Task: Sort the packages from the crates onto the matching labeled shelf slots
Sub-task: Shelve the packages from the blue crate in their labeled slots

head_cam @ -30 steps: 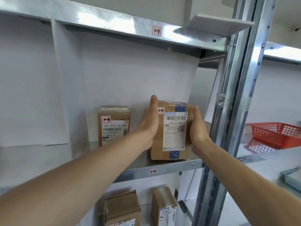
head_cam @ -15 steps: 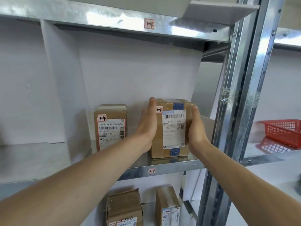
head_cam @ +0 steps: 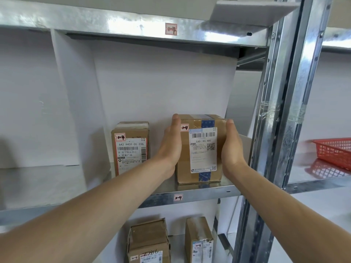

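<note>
The metal shelf (head_cam: 207, 193) now carries the cardboard package (head_cam: 201, 164). It stands upright at the right end of the slot, base flat on the steel close to the near edge, shipping label facing near. A second box (head_cam: 131, 149) stands apart to its left. A second ago the package seemed a touch skewed; now it sits squarer to the edge. The red basket (head_cam: 334, 150) on the far right has slid toward the border of the view, so the head has turned a little left. The left hand (head_cam: 170, 149) and right hand (head_cam: 230, 149) still flank the package, palms flat on its two sides. Their fingers are straight and set only as wide as the box, with the left thumb up by its top corner; they press rather than clasp. The sticker (head_cam: 184, 127) on the package reads 1-4, as does the slot tag (head_cam: 171, 29) on the beam above. The placement therefore looks correct and done. What remains, I judge, is to draw both hands away and fetch another package.
</note>
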{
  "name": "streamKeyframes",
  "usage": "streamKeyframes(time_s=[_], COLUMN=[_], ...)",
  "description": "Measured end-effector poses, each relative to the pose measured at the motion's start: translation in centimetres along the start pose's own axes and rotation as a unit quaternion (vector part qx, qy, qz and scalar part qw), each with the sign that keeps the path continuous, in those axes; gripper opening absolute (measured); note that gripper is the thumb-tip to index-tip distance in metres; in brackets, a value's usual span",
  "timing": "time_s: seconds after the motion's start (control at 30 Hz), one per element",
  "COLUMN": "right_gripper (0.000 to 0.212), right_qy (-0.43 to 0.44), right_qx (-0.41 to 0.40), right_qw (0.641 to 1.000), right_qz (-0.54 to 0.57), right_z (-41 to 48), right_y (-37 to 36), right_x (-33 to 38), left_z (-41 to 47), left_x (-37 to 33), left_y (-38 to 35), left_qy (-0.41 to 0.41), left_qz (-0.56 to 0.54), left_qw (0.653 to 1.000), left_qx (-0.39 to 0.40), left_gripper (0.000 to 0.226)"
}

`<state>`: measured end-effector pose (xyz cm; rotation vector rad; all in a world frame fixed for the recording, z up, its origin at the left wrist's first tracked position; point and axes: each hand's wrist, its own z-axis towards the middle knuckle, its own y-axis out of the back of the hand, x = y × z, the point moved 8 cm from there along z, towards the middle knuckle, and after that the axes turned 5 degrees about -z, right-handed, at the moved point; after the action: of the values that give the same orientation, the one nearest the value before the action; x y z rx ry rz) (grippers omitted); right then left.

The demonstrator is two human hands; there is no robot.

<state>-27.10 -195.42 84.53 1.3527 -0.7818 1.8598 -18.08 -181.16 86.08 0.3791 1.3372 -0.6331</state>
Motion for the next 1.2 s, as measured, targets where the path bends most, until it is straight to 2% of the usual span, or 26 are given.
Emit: streamKeyframes(time_s=[0.1, 0.27, 0.4, 0.57, 0.67, 0.7, 0.77, 0.87, 0.9, 0.97, 1.03, 1.1, 1.13, 1.2], right_gripper=[0.077, 0.085, 0.058, 0.051, 0.050, 0.050, 0.054, 0.083, 0.086, 0.073, 0.056, 0.053, 0.052, 0.050], right_qy=[0.013, 0.031, 0.061, 0.073, 0.090, 0.098, 0.113, 0.114, 0.115, 0.127, 0.139, 0.146, 0.149, 0.153], right_qx=[-0.015, -0.023, -0.035, -0.069, -0.077, -0.078, -0.076, -0.067, -0.060, -0.047, -0.030, -0.015, -0.012, 0.002], right_qw=[1.000, 0.999, 0.997, 0.994, 0.992, 0.991, 0.990, 0.990, 0.991, 0.990, 0.989, 0.988, 0.987, 0.987], right_qz=[-0.001, -0.018, -0.037, -0.037, -0.032, -0.034, -0.041, -0.046, -0.045, -0.043, -0.048, -0.054, -0.055, -0.042], right_z=[-0.7, -2.4, -3.3, -5.4, -7.3, -8.0, -9.5, -12.0, -12.7, -14.0, -14.9, -16.0, -16.7, -17.8], right_y=[0.2, 0.4, 1.2, 1.5, 0.7, 0.3, -1.0, -3.4, -4.2, -5.9, -7.7, -9.7, -10.7, -12.6], right_x=[0.8, 2.0, 3.1, 4.9, 6.3, 6.7, 7.4, 8.3, 8.5, 9.0, 9.3, 9.5, 9.7, 10.1], left_z=[-0.3, -1.7, -3.0, -5.7, -8.3, -9.4, -10.9, -12.9, -13.2, -12.6, -13.1, -13.8, -13.9, -14.2], left_x=[0.0, 0.3, -0.7, -2.0, -3.4, -4.0, -4.9, -5.5, -5.4, -4.5, -4.7, -4.8, -5.0, -5.5], left_y=[0.1, -0.3, -0.3, 0.5, 1.7, 2.2, 3.0, 4.5, 5.0, 6.5, 8.1, 9.8, 10.6, 12.0], left_qy=[0.004, 0.013, 0.021, 0.036, 0.037, 0.034, 0.029, 0.045, 0.055, 0.072, 0.073, 0.065, 0.055, 0.047], left_qz=[-0.009, -0.018, -0.024, -0.030, -0.003, 0.003, 0.005, -0.007, -0.023, -0.059, -0.066, -0.067, -0.076, -0.068], left_qw=[1.000, 0.999, 0.999, 0.997, 0.998, 0.999, 0.999, 0.997, 0.996, 0.994, 0.992, 0.994, 0.994, 0.995], left_qx=[0.003, 0.025, 0.037, 0.054, 0.041, 0.040, 0.046, 0.056, 0.060, 0.065, 0.073, 0.062, 0.054, 0.050], left_gripper=[0.084, 0.112, 0.086, 0.067, 0.042, 0.041, 0.046, 0.047, 0.046, 0.054, 0.076, 0.092, 0.088, 0.066])
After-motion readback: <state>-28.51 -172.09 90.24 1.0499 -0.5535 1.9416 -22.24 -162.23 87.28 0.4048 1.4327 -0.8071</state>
